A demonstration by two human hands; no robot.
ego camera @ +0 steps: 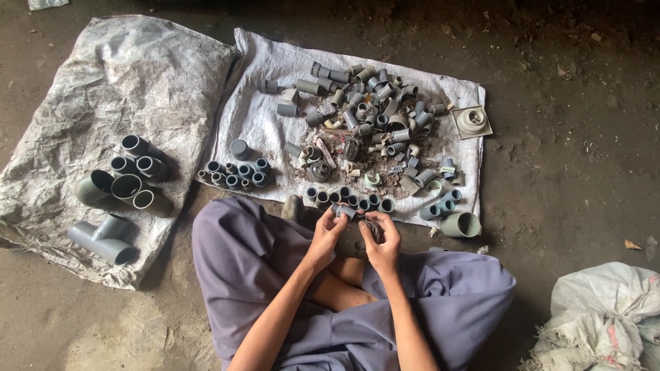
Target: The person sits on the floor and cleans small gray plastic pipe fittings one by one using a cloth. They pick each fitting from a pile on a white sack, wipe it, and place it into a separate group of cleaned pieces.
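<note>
**Over crossed legs, both hands on one grey fitting**

Between left hand (pixel 326 237) and right hand (pixel 382 240): small grey pipe fitting (pixel 347 214), pinched by both, axis roughly left-right, too small to tell more. Ahead: two spread woven sacks (pixel 261 103), one heaped with grey fittings (pixel 371 117). Lower right: one bulging white sack (pixel 605 316), reddish print

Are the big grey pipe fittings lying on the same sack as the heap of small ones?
No: the big pipe fittings lie on the crumpled left sack, while the heap of small fittings lies on the white sack beside it.
</note>
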